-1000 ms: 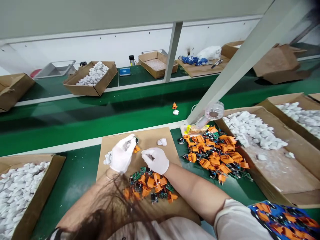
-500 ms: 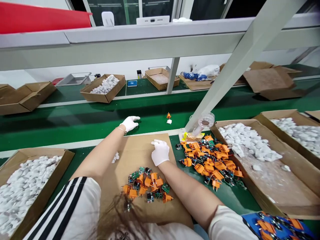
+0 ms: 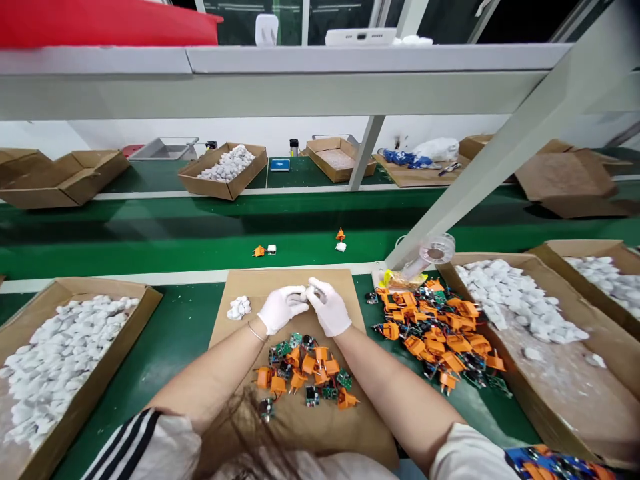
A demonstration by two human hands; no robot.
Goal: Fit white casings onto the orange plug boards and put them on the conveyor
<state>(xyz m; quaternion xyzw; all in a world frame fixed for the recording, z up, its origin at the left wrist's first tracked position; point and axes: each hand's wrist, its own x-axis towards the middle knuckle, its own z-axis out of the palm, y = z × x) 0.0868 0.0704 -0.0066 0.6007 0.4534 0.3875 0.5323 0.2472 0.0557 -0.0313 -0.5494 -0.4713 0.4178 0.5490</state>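
White lump: sits mostly hidden above cardboard sheet on green desk, with grip of left hand and right hand closed on it from opposite sides, presumably to steady so small a piece. Note orange plugs and circuit boards heaped close by, apparently for short reach, and white clump lying beside left hand, likely apart to avoid mixing.

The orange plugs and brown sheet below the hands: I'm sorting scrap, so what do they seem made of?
Orange plugs: probably moulded plastic, satin finish, judging by even colour and crisp edges. Brown sheet: likely cardboard, matte, from its plain, dull surface.
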